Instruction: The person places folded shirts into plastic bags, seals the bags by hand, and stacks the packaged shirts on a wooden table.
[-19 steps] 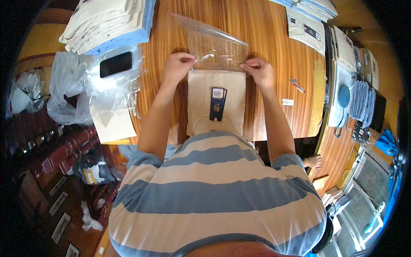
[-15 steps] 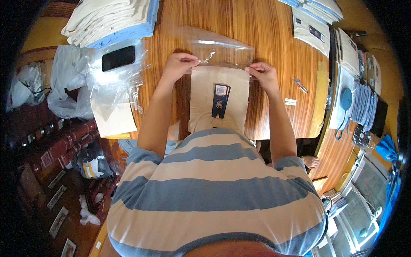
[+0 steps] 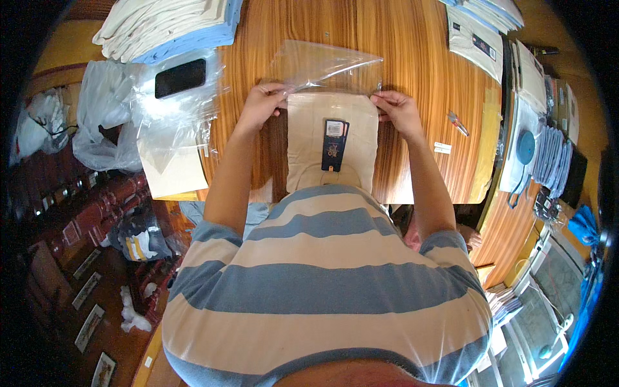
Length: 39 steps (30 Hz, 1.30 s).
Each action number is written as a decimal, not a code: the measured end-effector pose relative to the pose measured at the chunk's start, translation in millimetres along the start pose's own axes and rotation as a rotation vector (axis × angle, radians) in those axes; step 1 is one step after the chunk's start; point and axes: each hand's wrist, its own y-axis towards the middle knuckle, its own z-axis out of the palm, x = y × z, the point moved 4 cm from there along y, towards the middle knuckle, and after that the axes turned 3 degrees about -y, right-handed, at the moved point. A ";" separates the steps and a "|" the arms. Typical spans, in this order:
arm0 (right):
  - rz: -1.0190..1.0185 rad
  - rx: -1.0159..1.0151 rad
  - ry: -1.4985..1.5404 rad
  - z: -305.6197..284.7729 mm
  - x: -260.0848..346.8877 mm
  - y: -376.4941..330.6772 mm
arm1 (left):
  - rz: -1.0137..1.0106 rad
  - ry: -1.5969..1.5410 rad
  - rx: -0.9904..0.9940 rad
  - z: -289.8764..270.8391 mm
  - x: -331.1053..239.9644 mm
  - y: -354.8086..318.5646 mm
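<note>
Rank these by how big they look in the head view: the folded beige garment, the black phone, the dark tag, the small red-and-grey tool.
1. Folded beige garment
2. Black phone and dark tag: too close to rank
3. Small red-and-grey tool

Cream garment (image 3: 304,138), navy tag (image 3: 333,143); shirt (image 3: 322,287) striped blue-beige.
</note>
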 end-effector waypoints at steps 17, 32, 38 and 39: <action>0.003 -0.046 -0.123 -2.0 2.2 -12.9 | 0.056 0.176 0.201 1.0 -9.3 -15.4; 0.136 0.041 0.287 -10.2 -0.5 -22.6 | -0.093 -0.053 -0.008 20.3 -5.6 -17.0; 0.181 0.131 0.109 -19.8 9.1 -20.3 | 0.046 0.044 0.044 20.6 -11.2 -18.7; 0.201 0.155 0.041 -18.8 14.5 -19.7 | 0.056 0.062 0.044 20.9 -11.8 -19.6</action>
